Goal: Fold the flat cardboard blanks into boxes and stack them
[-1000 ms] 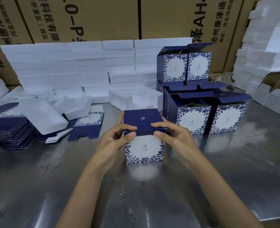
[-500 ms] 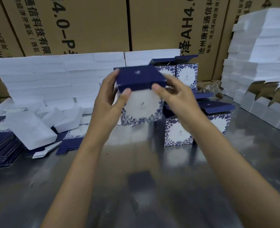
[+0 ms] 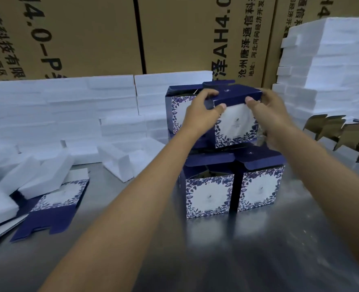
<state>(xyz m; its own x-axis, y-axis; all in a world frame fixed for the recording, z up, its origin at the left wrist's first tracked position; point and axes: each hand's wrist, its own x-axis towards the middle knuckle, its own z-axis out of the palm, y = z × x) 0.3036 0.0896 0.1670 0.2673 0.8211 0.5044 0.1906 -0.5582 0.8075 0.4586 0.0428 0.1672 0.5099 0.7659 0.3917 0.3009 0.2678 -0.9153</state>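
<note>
**Folded box, held over second tier of stack**

Box (image 3: 234, 121), folded, navy lid closed, white front panel with blue floral border facing the camera. Position: off the table, at the level of the upper tier, directly above the right-hand bottom box (image 3: 259, 186) and just beside the upper-left box (image 3: 177, 111), whose top flaps stand open. Whether its base already touches the lid below cannot be told; a dark gap seems to show under its lower edge. No marked long axis: roughly cubic, sitting slightly tilted, lid edge running left to right between the two hands.

Left hand (image 3: 199, 114): on the box's left side, fingers curled over the lid's top, thumb pressed to the lid's front edge. Right hand (image 3: 267, 116): on the right side, thumb on the same front edge, fingers wrapped behind and blurred. Both grip it, equally near; both arms extended forward and well out from the body.

Judgement: the placing step is in hand; the move ahead is a short descent, square to the left neighbour.

Surroundings: left-hand bottom box (image 3: 208, 192); flat blank (image 3: 54, 207) on the steel table (image 3: 258, 249); foam blocks (image 3: 58, 106) stacked behind.
</note>
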